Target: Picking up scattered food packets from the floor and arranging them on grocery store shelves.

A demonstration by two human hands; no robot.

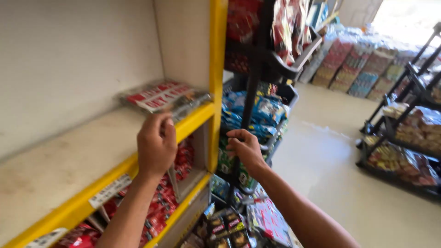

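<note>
Up at the shelf, the head view shows the left hand (157, 146) raised with its back to the camera, fingertips (161, 118) at the near edge of a flat clear packet (161, 97) with red and white print. The fingers are curled close together, pinching or just touching the packet's edge (the blur makes it hard to say which). The packet lies flat on the pale shelf board (59, 160), at its right end, just behind the yellow front rail (193, 120) and beside the yellow upright (216, 82).

The right hand (245, 149) sits lower and to the right, apart from the packet, fingers bent loosely inward with nothing clearly in them; whether it touches the black rack pole (251, 87) behind it I cannot tell.

Below the shelf, red packets (161, 206) fill the lower tier. A black wire rack (280, 64) holds blue bags (257, 112) and red ones. Further off, stacked cases (363, 69) stand on the pale floor (330, 160), with another black stand (404, 133) at the right.
</note>
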